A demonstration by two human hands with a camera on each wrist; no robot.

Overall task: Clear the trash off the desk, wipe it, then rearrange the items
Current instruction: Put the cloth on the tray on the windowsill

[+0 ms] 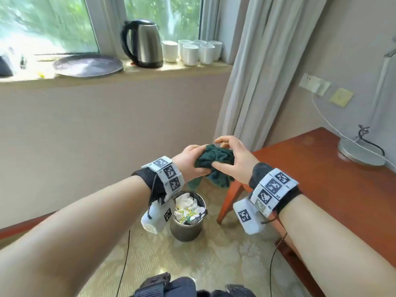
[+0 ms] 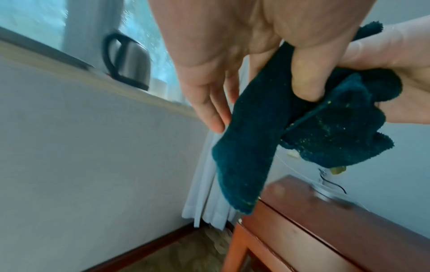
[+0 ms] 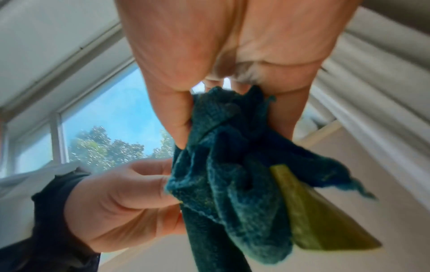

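A dark green cloth [image 1: 216,160] is bunched between both hands, in the air above the floor to the left of the desk's corner. My left hand [image 1: 198,161] pinches its left side with the thumb; in the left wrist view the thumb [image 2: 304,73] presses the cloth [image 2: 246,156] while the other fingers [image 2: 209,104] stay fairly straight. My right hand [image 1: 228,159] grips the right side, fingers curled over the top; the right wrist view shows the cloth [image 3: 232,174] squeezed between thumb and fingers. The red-brown desk [image 1: 317,179] is at the right.
A metal trash bin [image 1: 187,228] full of crumpled paper stands on the carpet below my hands. A lamp base [image 1: 362,152] with cords sits on the desk's far side. On the windowsill are a kettle [image 1: 143,43], several white cups [image 1: 192,51] and a dark plate [image 1: 87,65]. A curtain [image 1: 257,71] hangs by the desk.
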